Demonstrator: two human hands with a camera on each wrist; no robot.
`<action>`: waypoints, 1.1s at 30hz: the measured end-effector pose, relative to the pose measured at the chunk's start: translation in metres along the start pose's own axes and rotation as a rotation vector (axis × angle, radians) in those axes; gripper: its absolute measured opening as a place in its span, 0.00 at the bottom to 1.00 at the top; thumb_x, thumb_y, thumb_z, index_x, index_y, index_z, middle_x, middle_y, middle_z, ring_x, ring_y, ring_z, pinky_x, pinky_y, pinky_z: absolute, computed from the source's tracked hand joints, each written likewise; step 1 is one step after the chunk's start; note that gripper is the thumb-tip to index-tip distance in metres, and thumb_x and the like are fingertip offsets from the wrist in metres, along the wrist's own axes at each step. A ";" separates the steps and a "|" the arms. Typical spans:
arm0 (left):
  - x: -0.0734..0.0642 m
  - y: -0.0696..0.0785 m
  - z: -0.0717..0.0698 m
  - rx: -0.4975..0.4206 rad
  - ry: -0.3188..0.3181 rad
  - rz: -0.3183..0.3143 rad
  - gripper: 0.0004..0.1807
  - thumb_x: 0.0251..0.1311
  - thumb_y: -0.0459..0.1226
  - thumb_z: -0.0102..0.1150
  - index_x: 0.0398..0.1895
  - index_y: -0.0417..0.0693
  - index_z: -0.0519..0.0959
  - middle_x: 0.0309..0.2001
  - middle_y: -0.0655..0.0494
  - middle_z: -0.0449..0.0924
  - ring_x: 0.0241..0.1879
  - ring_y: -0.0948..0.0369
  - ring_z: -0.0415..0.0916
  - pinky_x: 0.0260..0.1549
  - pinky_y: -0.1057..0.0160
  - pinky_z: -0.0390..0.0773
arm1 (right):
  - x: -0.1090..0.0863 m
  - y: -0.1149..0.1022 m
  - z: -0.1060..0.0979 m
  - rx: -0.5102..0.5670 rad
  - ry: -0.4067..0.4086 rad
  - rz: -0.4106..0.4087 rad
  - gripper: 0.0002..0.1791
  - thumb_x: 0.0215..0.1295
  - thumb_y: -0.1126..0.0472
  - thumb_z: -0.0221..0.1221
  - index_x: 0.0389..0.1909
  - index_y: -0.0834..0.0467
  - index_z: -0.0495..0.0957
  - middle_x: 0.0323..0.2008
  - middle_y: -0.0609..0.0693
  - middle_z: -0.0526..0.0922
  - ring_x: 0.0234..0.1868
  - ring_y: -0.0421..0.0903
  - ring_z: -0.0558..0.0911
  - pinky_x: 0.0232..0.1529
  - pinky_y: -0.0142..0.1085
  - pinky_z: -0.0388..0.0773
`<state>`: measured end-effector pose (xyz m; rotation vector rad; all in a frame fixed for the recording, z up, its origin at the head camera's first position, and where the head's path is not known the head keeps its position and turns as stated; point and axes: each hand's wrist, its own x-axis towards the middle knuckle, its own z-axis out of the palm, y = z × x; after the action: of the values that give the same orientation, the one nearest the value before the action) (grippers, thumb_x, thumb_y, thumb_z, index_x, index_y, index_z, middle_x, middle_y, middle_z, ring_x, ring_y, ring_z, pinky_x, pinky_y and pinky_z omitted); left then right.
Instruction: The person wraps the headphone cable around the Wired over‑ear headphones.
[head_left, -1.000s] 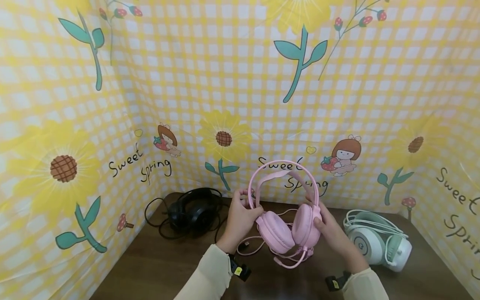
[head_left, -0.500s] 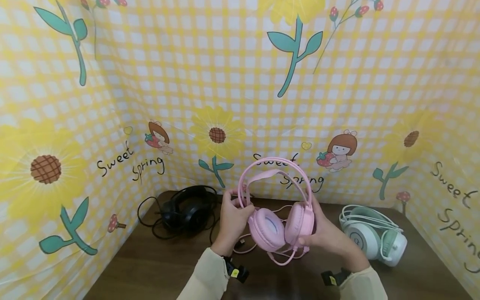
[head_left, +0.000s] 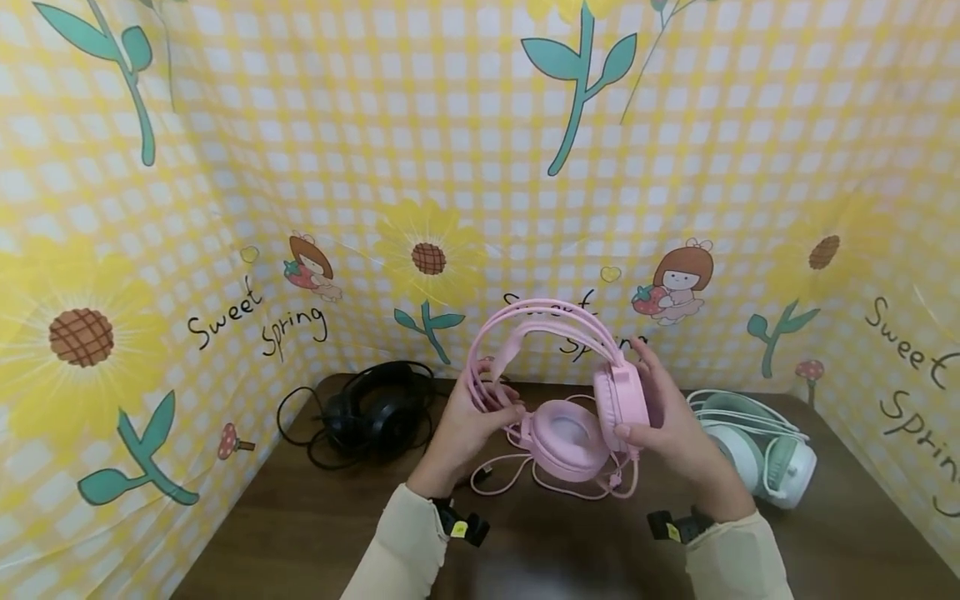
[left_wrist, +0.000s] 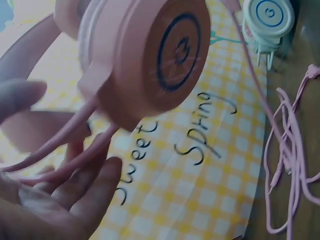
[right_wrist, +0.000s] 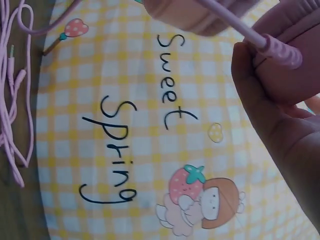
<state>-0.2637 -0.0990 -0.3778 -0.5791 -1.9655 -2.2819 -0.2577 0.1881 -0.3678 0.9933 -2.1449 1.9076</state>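
While the pink plastic over-ear headset (head_left: 558, 457) is arching crosswise between them, I'm gripping its band (head_left: 476, 367) with left fingers (head_left: 504, 417), its ear cup (head_left: 622, 400) with right fingers (head_left: 636, 434)

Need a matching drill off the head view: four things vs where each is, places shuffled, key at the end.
Things
1. Pink padded over-ear headset
2. Black over-ear headset
3. White over-ear headset with mint-green pads
4. Yellow-and-white checked sunflower cloth

Places
A. On the dark brown wooden table, right of the hands, partly hidden
B. Rising behind the table
C. Gripped by the left hand and the right hand
D. On the table, left of the hands

Pairs: 1-C, 2-D, 3-A, 4-B
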 end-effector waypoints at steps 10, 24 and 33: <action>-0.013 0.023 -0.021 0.050 -0.191 0.061 0.36 0.55 0.31 0.69 0.65 0.45 0.61 0.49 0.40 0.77 0.46 0.49 0.78 0.43 0.57 0.80 | -0.012 -0.022 -0.004 -0.129 -0.065 -0.015 0.48 0.52 0.71 0.63 0.74 0.56 0.53 0.58 0.60 0.69 0.52 0.47 0.75 0.48 0.34 0.76; -0.020 0.044 -0.027 0.176 -0.346 0.099 0.47 0.50 0.32 0.73 0.72 0.52 0.58 0.47 0.42 0.77 0.45 0.46 0.79 0.43 0.53 0.80 | -0.019 -0.038 -0.003 -0.290 -0.134 -0.009 0.46 0.52 0.65 0.65 0.73 0.49 0.59 0.61 0.53 0.67 0.51 0.48 0.72 0.46 0.37 0.75; -0.017 0.040 -0.031 0.143 -0.431 0.094 0.42 0.52 0.32 0.72 0.70 0.51 0.62 0.46 0.36 0.79 0.45 0.38 0.78 0.40 0.49 0.81 | -0.013 -0.041 0.002 -0.420 -0.134 -0.046 0.44 0.52 0.62 0.66 0.72 0.47 0.62 0.63 0.47 0.67 0.55 0.45 0.69 0.52 0.33 0.68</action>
<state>-0.2435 -0.1389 -0.3493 -1.2021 -2.1946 -2.0689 -0.2252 0.1917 -0.3398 1.0890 -2.4273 1.3176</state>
